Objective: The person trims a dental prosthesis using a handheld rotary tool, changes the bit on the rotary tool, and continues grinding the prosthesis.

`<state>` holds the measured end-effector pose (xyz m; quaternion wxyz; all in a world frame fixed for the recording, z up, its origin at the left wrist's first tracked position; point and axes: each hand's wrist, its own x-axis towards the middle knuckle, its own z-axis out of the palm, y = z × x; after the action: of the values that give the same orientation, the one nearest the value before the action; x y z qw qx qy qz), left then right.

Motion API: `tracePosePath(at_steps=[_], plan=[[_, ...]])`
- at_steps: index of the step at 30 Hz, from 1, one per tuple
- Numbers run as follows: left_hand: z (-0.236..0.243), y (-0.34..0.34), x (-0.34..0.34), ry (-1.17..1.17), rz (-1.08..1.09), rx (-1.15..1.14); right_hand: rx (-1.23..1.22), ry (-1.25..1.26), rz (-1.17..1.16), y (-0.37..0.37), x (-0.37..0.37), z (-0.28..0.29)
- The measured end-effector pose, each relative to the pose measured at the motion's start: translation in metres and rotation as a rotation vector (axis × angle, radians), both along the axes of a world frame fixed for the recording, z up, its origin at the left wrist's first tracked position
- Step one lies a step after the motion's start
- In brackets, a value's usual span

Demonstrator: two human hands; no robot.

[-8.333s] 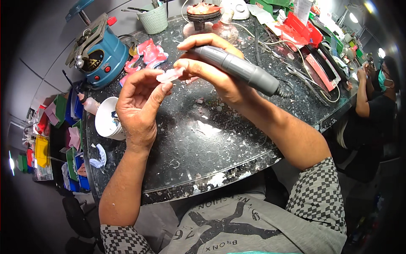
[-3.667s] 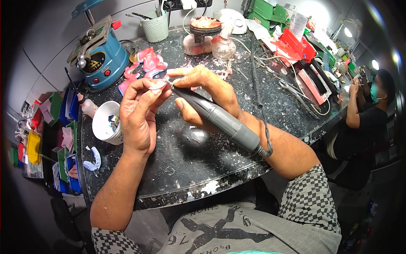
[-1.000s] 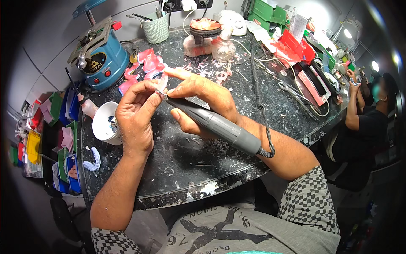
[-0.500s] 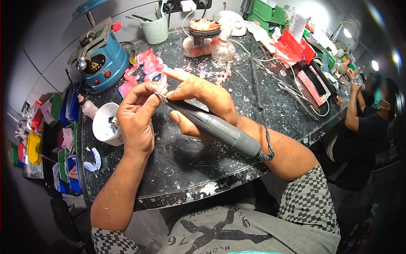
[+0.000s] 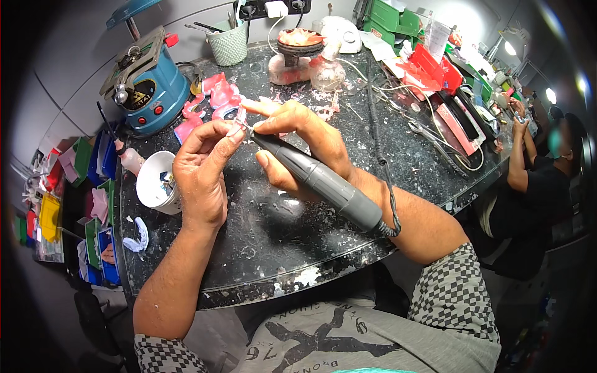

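Note:
My right hand (image 5: 317, 143) grips a dark grey rotary handpiece (image 5: 329, 189), its narrow end pointing up and left. A coiled cord runs from its back end. My left hand (image 5: 202, 171) pinches a small pale pinkish dental piece (image 5: 240, 118) between thumb and fingers, partly covered by the fingertips. The handpiece's tip meets or nearly meets this piece; contact is too small to tell. My right index finger reaches past the tip toward the piece. Beside my left wrist stands a white cup (image 5: 148, 189) with small bits inside. Near it lies a pale horseshoe-shaped dental piece (image 5: 136, 235).
Pink and red dental moulds (image 5: 222, 93) lie beyond my left hand, beside a blue machine (image 5: 147, 99). A glass burner bottle (image 5: 328, 73) and a pen basket (image 5: 228, 46) stand at the back. Cables and a red box (image 5: 438, 68) crowd the right; a co-worker (image 5: 547, 161) sits beyond.
The handpiece and my right hand have shifted slightly, its tip moving a little right and up. My left thumb has shifted slightly on the dental piece.

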<state>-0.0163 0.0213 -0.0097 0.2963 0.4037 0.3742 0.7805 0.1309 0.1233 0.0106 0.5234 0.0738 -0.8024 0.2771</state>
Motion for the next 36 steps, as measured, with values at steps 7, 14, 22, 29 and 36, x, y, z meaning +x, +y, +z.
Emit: tracePosePath(at_steps=[7,14,22,29,36], plan=[[0.002,-0.001,0.002,-0.033,-0.047,0.037,-0.053,-0.061,-0.027,0.004,0.005,-0.002],[0.001,0.000,0.001,-0.090,-0.113,0.025,-0.021,-0.020,0.036,0.009,0.001,-0.002],[0.001,0.002,-0.001,-0.166,-0.171,-0.013,-0.057,-0.021,0.035,0.010,0.000,-0.002],[0.000,0.000,-0.001,-0.161,-0.169,-0.029,-0.064,-0.018,0.018,0.007,0.000,-0.002],[-0.004,0.003,-0.015,0.244,0.037,-0.283,-0.001,-0.039,-0.150,0.017,0.004,0.004]])
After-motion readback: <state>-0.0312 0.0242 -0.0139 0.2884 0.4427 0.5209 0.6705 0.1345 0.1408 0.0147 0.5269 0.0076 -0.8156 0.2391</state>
